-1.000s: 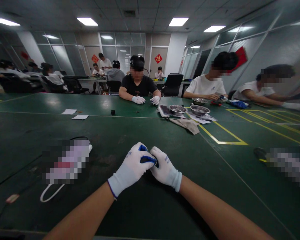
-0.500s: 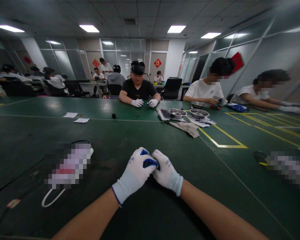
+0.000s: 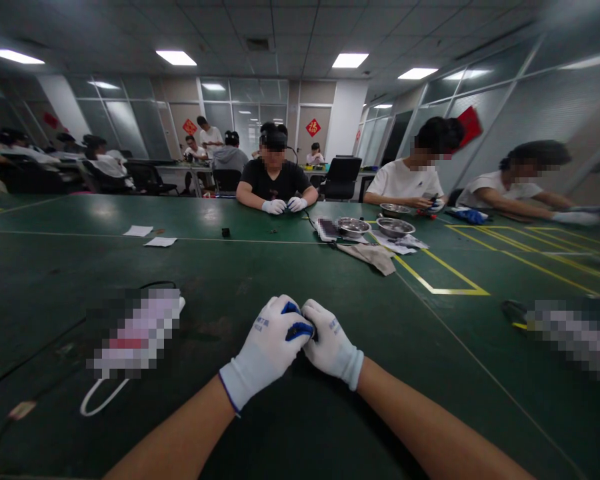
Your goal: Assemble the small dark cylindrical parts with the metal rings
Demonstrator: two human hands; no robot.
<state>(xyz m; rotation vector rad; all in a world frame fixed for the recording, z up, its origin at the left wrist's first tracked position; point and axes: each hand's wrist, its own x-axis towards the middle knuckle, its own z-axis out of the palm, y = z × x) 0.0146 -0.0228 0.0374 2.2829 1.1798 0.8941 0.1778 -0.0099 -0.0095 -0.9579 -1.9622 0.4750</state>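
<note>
Both of my hands wear white gloves with blue-coated palms, and they meet above the green table [image 3: 200, 400]. My left hand [image 3: 275, 343] is closed, its thumb and fingers curled toward the right. Pressed against it, my right hand [image 3: 330, 343] is closed too, with its fingers bent inward. Something small and dark seems to sit between the fingertips, but the gloves cover nearly all of it and its kind cannot be made out.
A blurred-out pack with a white loop [image 3: 105, 397] and a black cable lies at left. Metal bowls [image 3: 395, 227], a grey cloth [image 3: 367, 257] and a small black block [image 3: 225, 232] are farther off. Across the table a person in black [image 3: 276, 177] sits; others work at right.
My hands stay together with hardly any shift. The view has drifted slightly. The person opposite has brought their gloved hands closer together.
</note>
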